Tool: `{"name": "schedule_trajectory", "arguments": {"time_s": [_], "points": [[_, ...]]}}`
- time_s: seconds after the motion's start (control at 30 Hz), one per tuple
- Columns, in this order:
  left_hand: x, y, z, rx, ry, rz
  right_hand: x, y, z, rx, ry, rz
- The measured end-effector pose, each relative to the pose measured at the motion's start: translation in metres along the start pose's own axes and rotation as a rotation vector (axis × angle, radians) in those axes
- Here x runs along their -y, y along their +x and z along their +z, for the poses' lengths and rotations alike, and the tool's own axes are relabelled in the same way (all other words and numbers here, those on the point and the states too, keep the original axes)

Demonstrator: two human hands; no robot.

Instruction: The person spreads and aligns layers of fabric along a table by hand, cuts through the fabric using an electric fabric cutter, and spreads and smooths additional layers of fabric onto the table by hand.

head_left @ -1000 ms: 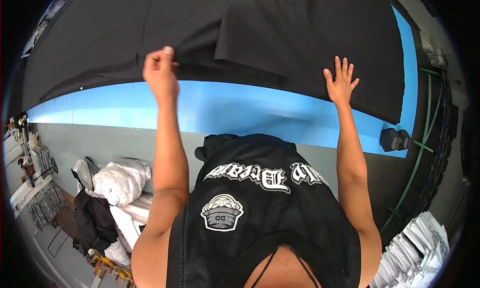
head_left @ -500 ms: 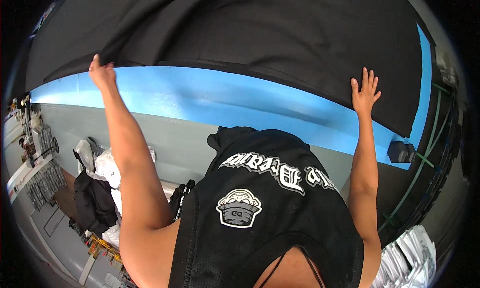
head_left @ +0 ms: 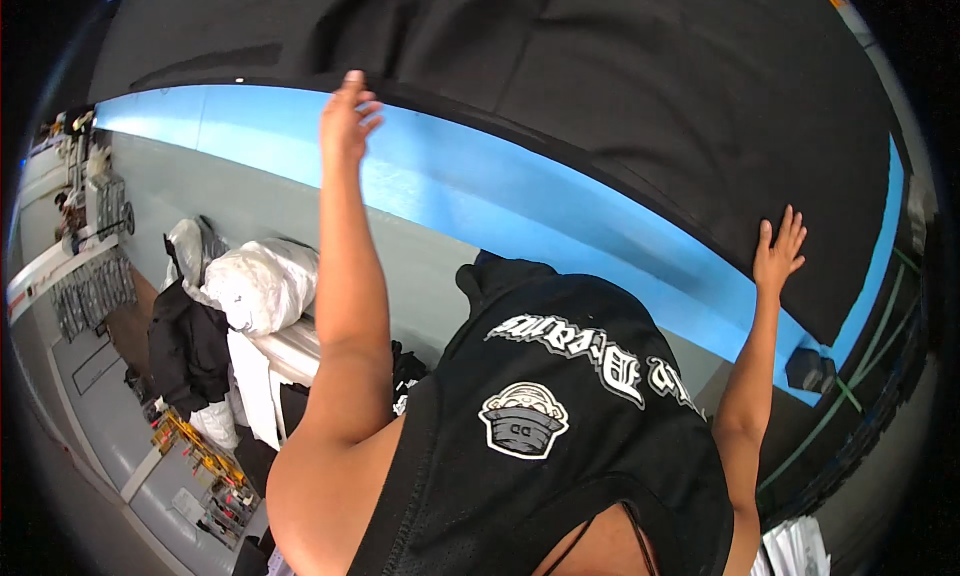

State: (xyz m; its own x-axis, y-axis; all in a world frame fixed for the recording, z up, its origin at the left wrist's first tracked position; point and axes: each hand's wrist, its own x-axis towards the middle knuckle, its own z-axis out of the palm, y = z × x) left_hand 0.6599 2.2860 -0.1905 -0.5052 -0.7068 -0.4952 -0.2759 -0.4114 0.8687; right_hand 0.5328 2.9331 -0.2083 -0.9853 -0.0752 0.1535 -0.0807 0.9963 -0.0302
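Observation:
A large sheet of black fabric (head_left: 640, 86) lies spread over a light blue tabletop (head_left: 480, 186), with soft folds running through its upper middle. At the fabric's near edge is my left hand (head_left: 347, 126); its fingers are apart and loosely bent, one fingertip reaching the cloth, and nothing shows in its grasp. My right hand (head_left: 780, 254) lies flat on the fabric close to its near right corner, fingers spread.
A dark hexagonal weight (head_left: 810, 371) sits at the table's right corner. To the left below the table are a white plastic-wrapped bundle (head_left: 265, 284) and black cloth (head_left: 190, 346). Stacked white sheets (head_left: 795, 548) stand at lower right.
My left hand has moved right along the fabric's near edge. The view has shifted, and my right hand still rests near the right corner. Folds around the left hand have changed shape.

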Motion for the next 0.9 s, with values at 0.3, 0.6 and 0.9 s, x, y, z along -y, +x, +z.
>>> {"name": "schedule_trajectory", "arguments": {"time_s": [0.3, 0.6, 0.9], "points": [[-0.002, -0.027, 0.047, 0.117, 0.473, 0.142, -0.003, -0.001, 0.005, -0.023, -0.033, -0.001], [-0.008, 0.014, 0.048, 0.405, -0.041, -0.242, 0.013, 0.001, 0.003, -0.028, 0.021, -0.002], [0.016, -0.010, 0.028, 0.168, 0.363, 0.277, 0.007, 0.000, -0.003, 0.028, -0.023, 0.030]]}}
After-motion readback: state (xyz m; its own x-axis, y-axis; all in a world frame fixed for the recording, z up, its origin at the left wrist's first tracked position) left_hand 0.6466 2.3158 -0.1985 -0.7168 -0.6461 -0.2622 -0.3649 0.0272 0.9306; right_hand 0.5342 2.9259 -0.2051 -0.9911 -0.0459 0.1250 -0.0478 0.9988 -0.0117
